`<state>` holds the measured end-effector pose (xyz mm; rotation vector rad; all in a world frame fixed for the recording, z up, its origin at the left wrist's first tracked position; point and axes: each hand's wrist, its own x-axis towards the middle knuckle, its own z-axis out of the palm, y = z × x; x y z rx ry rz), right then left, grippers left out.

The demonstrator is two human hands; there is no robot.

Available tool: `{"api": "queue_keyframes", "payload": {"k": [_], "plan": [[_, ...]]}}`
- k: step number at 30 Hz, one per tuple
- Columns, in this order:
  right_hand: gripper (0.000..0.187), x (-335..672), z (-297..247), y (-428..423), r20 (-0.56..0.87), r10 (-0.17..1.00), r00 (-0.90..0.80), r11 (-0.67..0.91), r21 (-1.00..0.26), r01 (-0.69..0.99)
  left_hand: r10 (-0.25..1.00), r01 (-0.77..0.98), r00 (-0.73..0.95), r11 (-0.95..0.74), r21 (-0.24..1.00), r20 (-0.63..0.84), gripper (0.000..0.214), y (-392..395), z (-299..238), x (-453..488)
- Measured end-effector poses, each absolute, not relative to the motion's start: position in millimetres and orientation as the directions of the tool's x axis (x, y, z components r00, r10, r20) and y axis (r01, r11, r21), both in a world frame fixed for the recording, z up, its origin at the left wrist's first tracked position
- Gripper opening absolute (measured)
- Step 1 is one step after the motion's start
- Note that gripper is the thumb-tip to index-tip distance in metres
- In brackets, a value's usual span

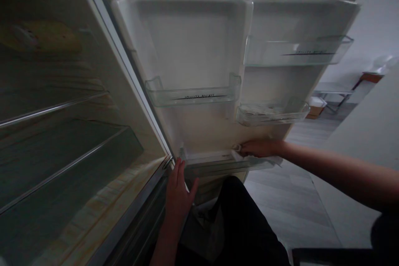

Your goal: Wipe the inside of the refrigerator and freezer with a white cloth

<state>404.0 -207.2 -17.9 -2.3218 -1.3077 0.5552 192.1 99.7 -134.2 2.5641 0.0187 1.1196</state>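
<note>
My right hand (260,148) reaches into the bottom bin (218,168) of an open refrigerator door (193,41). Its fingers are closed on a white cloth or tissue (238,154), part of which hangs over the bin's front at the right. My left hand (179,189) is by the hinge side, fingers stretched out and thumb apart, its fingertips at the left end of that bin. Whether they touch the bin I cannot tell. Nothing shows in the left hand.
More clear door bins (196,96) sit above; a lower right one (272,114) holds something whitish. Left is the stained fridge interior with glass shelves (62,153) and a yellow item (46,37). My bent knee (233,199) is below the door. A cardboard box (315,110) stands far right.
</note>
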Motion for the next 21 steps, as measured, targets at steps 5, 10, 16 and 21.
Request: {"api": "queue_keyframes", "payload": {"k": [5,10,16,21], "plan": [[0.025,408.6,-15.5,-235.6,-0.394,0.73,0.559,-0.678,-0.311,0.666,0.156,-0.107,0.694,-0.943,0.315,0.703,0.08,98.3,-133.0,191.6],[0.026,403.9,-14.5,-222.2,-0.405,0.721,0.562,-0.689,-0.336,0.642,0.167,-0.099,0.666,-0.946,0.308,0.727,0.079,99.3,-136.8,194.8],[0.023,385.7,-12.2,-188.6,-0.303,0.879,0.369,-0.472,-0.668,0.575,0.176,-0.089,0.641,-0.95,0.3,0.747,0.078,98.5,-141.8,198.9],[0.039,368.9,-9.5,-148.4,-0.031,0.895,0.444,-0.252,-0.858,0.447,0.192,-0.094,0.66,-0.938,0.334,0.726,0.078,99.3,-142.8,198.0]]}}
